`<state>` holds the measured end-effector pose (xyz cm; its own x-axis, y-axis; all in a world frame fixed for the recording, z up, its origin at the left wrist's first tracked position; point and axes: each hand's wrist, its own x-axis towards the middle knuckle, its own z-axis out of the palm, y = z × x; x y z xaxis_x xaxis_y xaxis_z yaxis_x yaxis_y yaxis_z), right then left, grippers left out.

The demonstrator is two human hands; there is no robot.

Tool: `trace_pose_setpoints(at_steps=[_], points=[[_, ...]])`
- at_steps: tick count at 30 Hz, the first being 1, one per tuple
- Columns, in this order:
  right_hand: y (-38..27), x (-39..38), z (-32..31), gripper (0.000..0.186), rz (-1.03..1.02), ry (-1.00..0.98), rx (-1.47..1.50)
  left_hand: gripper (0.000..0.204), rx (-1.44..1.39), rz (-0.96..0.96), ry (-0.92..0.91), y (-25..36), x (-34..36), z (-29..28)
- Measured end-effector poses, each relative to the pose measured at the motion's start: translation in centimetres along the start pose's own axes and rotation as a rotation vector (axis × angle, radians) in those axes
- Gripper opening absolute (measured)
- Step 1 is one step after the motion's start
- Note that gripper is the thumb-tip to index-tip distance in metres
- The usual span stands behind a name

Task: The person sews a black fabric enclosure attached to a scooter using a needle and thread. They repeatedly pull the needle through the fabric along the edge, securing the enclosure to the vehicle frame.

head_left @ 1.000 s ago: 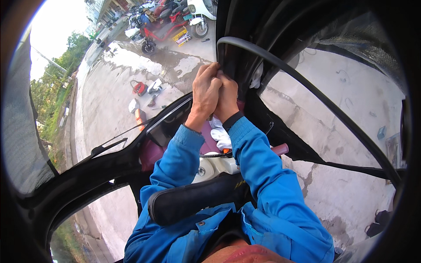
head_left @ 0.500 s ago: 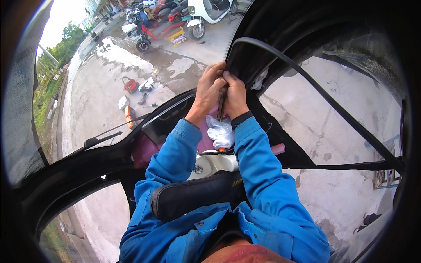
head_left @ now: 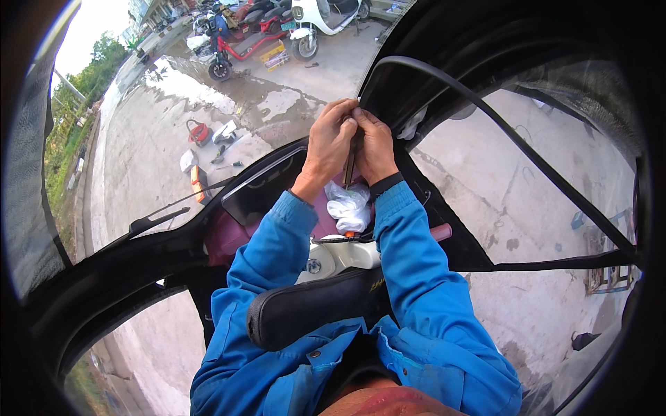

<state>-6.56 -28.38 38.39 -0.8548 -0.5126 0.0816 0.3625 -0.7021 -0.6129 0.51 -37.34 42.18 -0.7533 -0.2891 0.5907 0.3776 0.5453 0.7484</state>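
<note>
Closed together at the edge of the black canopy (head_left: 397, 89), toward one o'clock, the left hand (head_left: 327, 144) and right hand (head_left: 376, 151) seem mid-job: nothing looks finished, and the fingers hide what remains. The slim dark tool (head_left: 349, 170) appears gripped in the right hand, extending toward six o'clock; whether the left pinches anything cannot be told.

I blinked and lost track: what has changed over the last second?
The right hand has shifted rightward, its wrist farther from the left hand, baring more of a slim dark tool between them. The view has shifted too, showing more of the white scooter. Nothing is visibly let go. Both hands stay raised and close together; the white bundle stays below them.
</note>
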Motion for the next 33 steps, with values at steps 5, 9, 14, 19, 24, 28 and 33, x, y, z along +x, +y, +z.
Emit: trace_pose_setpoints(at_steps=[5, 9, 14, 19, 24, 28, 33], points=[[0.0, 0.6, -0.1, 0.026, 0.003, 0.008, 0.055, 0.042, 0.037, -0.020, -0.008, 0.2, 0.8, 0.4], [-0.1, 0.7, 0.3, 0.025, 0.023, 0.007, 0.096, 0.043, 0.054, -0.040, 0.003, 0.2, 0.9, 0.5], [-0.4, 0.4, 0.5, 0.024, 0.060, -0.013, 0.155, 0.045, 0.067, -0.052, -0.008, 0.2, 1.3, 0.4], [0.4, 1.1, -0.6, 0.024, 0.100, -0.065, 0.189, 0.051, 0.087, -0.107, -0.051, 0.6, 1.7, 0.5], [1.6, 1.8, 0.2, 0.022, 0.205, 0.074, 0.393, 0.055, 0.175, -0.108, -0.057, 1.2, 1.8, 1.0], [1.5, 0.5, 1.4, 0.024, -0.059, 0.070, 0.126, 0.057, 0.164, -0.080, -0.056, 1.6, 2.0, 1.2], [1.4, 0.0, 0.9, 0.025, -0.070, -0.008, 0.278, 0.060, 0.170, -0.049, -0.073, 1.9, 1.7, 1.5]])
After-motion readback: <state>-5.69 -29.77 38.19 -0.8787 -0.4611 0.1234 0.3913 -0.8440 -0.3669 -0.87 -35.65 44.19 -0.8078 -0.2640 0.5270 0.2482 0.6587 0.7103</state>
